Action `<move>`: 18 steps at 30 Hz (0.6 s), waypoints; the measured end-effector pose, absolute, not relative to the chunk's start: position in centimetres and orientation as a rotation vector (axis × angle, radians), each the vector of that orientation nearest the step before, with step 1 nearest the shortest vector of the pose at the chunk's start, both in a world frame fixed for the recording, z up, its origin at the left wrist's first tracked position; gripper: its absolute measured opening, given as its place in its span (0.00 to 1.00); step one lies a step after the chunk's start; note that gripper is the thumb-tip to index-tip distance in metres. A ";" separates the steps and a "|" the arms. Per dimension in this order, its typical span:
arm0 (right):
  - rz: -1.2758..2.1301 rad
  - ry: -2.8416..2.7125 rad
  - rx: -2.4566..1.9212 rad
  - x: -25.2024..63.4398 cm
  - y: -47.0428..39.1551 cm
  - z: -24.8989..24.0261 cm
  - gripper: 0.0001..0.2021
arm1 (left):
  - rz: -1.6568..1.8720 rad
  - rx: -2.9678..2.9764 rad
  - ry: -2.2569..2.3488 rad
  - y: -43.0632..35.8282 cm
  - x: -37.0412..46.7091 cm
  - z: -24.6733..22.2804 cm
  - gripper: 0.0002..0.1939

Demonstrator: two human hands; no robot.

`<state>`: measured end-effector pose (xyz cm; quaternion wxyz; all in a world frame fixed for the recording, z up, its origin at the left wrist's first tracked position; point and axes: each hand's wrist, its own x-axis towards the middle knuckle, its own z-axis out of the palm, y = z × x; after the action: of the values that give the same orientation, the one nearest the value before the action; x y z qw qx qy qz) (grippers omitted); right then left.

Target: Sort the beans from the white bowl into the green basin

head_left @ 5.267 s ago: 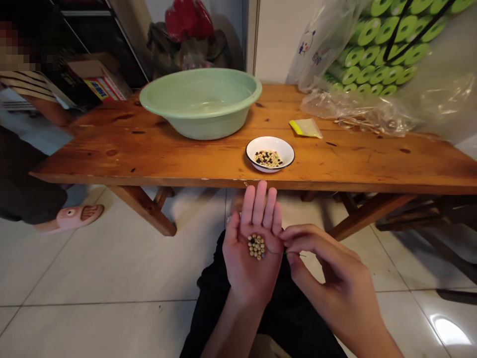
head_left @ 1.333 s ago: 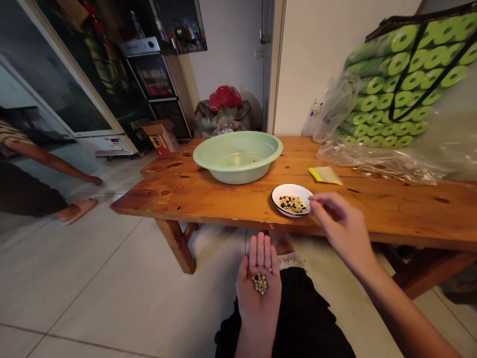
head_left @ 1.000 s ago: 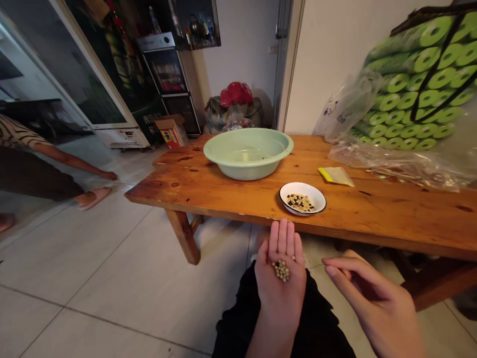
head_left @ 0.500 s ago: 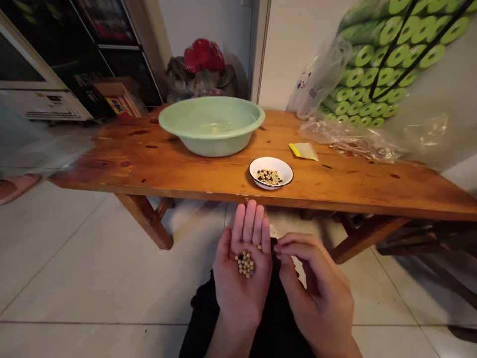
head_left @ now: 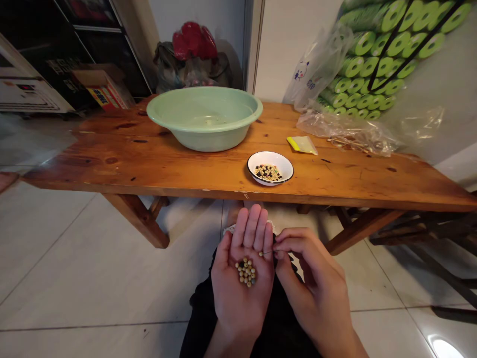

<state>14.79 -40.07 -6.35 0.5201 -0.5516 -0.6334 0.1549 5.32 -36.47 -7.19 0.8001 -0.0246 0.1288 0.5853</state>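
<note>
Pinching a thin wire [head_left: 268, 252], our right hand [head_left: 316, 283] has come back from the white bowl [head_left: 270, 169] on the bench [head_left: 179, 171]; the wire now reaches the lone bead [head_left: 261, 253] by our little finger. Our left hand [head_left: 240, 298], palm up, grip spread, still holds the bead cluster [head_left: 246, 272].

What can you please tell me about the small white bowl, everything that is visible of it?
The white bowl is round and shallow, with a thin dark rim and a smooth, glossy surface, perhaps enamel. It stands upright on the wooden table, close to the front edge, in front of the green basin and a little to its right. Small beads, mostly cream and black, partly cover its bottom. Neither hand touches it. Its underside is hidden.
</note>
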 end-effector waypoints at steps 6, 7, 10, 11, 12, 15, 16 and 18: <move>0.463 -1.480 -1.324 14.7 -39.8 -6.2 0.06 | 1.254 -0.103 0.340 -36.2 5.3 -7.2 0.27; 0.473 -1.472 -1.321 14.8 -39.8 -6.2 0.06 | 1.253 -0.103 0.333 -36.2 5.3 -7.2 0.27; 0.466 -1.474 -1.331 14.8 -39.8 -6.2 0.06 | 1.256 -0.097 0.315 -36.3 5.5 -7.2 0.26; 0.460 -1.478 -1.335 14.8 -39.8 -6.2 0.06 | 1.259 -0.097 0.315 -36.4 5.5 -7.2 0.27; 0.457 -1.480 -1.339 14.8 -39.8 -6.2 0.06 | 1.262 -0.098 0.319 -36.4 5.5 -7.1 0.27; 0.447 -1.493 -1.345 14.8 -39.8 -6.2 0.06 | 1.263 -0.111 0.337 -36.4 5.6 -7.0 0.27; 0.444 -1.496 -1.348 14.8 -39.8 -6.2 0.06 | 1.259 -0.116 0.340 -36.4 5.6 -7.0 0.27; 0.445 -1.492 -1.352 14.9 -39.8 -6.2 0.06 | 1.252 -0.122 0.340 -36.4 5.6 -7.0 0.26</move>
<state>14.87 -39.76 -6.20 0.5142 -0.5624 -0.6206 0.1852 5.64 -36.42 -7.04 0.7950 -0.0570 0.1583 0.5828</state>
